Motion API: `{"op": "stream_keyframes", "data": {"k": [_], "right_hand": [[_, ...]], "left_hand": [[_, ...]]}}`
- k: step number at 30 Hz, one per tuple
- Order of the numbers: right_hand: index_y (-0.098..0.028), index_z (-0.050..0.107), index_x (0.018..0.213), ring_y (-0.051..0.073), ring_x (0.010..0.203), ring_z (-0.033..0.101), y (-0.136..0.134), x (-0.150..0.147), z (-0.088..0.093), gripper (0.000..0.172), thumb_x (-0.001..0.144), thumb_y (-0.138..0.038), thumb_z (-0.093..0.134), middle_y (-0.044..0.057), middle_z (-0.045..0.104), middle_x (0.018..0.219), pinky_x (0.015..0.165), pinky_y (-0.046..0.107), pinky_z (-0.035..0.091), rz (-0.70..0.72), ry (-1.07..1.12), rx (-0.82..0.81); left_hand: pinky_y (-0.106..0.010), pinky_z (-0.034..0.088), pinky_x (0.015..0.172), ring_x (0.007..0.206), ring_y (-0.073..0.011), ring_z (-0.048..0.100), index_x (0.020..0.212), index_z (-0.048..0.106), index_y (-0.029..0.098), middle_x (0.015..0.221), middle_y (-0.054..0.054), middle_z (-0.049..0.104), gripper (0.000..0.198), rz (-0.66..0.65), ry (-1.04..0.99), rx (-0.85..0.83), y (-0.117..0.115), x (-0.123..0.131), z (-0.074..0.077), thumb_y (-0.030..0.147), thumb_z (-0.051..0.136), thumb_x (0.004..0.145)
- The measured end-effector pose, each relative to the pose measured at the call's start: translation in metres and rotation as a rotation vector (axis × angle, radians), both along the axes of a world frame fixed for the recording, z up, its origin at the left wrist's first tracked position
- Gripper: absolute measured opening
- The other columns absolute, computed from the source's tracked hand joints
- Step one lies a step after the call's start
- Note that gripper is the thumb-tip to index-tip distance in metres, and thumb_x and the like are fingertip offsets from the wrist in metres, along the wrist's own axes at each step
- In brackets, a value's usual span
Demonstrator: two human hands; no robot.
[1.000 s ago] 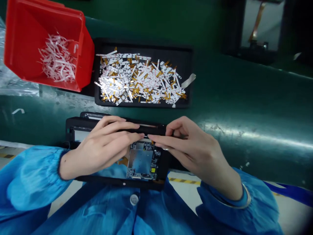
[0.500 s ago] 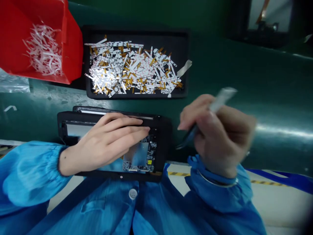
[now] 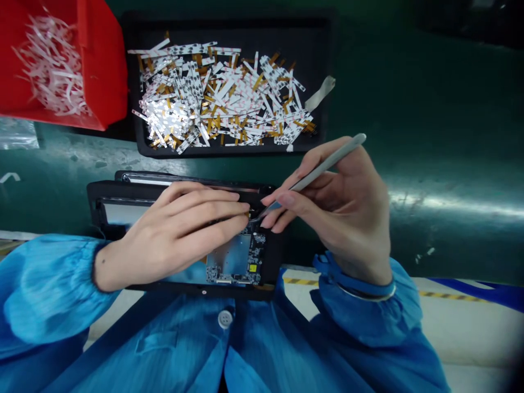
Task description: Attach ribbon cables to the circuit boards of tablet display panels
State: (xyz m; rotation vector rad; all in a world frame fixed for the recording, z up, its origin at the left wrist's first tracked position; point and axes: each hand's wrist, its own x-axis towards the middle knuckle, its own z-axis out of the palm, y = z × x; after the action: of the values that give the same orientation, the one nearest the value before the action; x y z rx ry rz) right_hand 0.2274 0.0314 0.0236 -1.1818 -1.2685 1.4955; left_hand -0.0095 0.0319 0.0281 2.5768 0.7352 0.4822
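Observation:
My left hand (image 3: 184, 229) lies flat over an opened tablet-like device, fingers stretched out, their tips at the upper edge of its circuit board (image 3: 229, 259). The board carries a metal shield and a small yellow square. Around it runs a black frame (image 3: 274, 256). In my right hand (image 3: 339, 207) is a pair of metal tweezers (image 3: 321, 169), pinched between thumb and fingers. Its bent tips point down-left and reach the board's top right corner, right beside my left fingertips. Whatever lies under the left palm is hidden.
Beyond the device, a black tray (image 3: 282, 30) holds many white-and-amber flex strips. A red bin (image 3: 106, 71) with curled white strips stands at the far left. Another black frame (image 3: 131, 176) lies behind the device. A clear plastic bag (image 3: 18, 134) sits on the green table (image 3: 429, 158).
My right hand has moved left with the tweezers, bringing their tips down to the board. The left hand stays in place on the device. The view has shifted slightly.

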Motion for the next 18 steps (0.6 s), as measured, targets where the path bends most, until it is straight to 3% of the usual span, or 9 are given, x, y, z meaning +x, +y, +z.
{"op": "stream_keyframes", "data": {"k": [5, 9, 18], "right_hand": [[-0.028, 0.048, 0.095, 0.014, 0.058, 0.072, -0.002, -0.003, -0.002, 0.026, 0.087, -0.014, 0.068, -0.006, 0.072, 0.077, 0.048, 0.026, 0.061, -0.055, 0.016, -0.002], [-0.028, 0.049, 0.094, 0.014, 0.059, 0.072, -0.004, -0.003, -0.002, 0.027, 0.087, -0.012, 0.069, -0.007, 0.072, 0.076, 0.050, 0.026, 0.062, -0.063, 0.016, 0.008], [-0.026, 0.049, 0.093, 0.013, 0.060, 0.072, -0.005, -0.003, -0.003, 0.027, 0.086, -0.008, 0.068, -0.008, 0.071, 0.074, 0.050, 0.023, 0.063, -0.098, 0.040, 0.009]], "left_hand": [[-0.043, 0.045, 0.114, 0.134, -0.0209, 0.053, 0.121, 0.060, 0.023, 0.130, -0.002, 0.066, 0.027, -0.040, 0.047, 0.108, -0.005, -0.003, -0.001, 0.015, 0.046, 0.100], [-0.047, 0.042, 0.117, 0.137, -0.0233, 0.049, 0.130, 0.056, 0.017, 0.132, -0.006, 0.064, 0.033, -0.054, 0.088, 0.130, -0.011, -0.004, -0.003, 0.014, 0.043, 0.100], [-0.047, 0.040, 0.121, 0.137, -0.0257, 0.048, 0.131, 0.057, 0.015, 0.131, -0.008, 0.064, 0.034, -0.051, 0.070, 0.114, -0.015, -0.007, -0.005, 0.014, 0.050, 0.097]]}}
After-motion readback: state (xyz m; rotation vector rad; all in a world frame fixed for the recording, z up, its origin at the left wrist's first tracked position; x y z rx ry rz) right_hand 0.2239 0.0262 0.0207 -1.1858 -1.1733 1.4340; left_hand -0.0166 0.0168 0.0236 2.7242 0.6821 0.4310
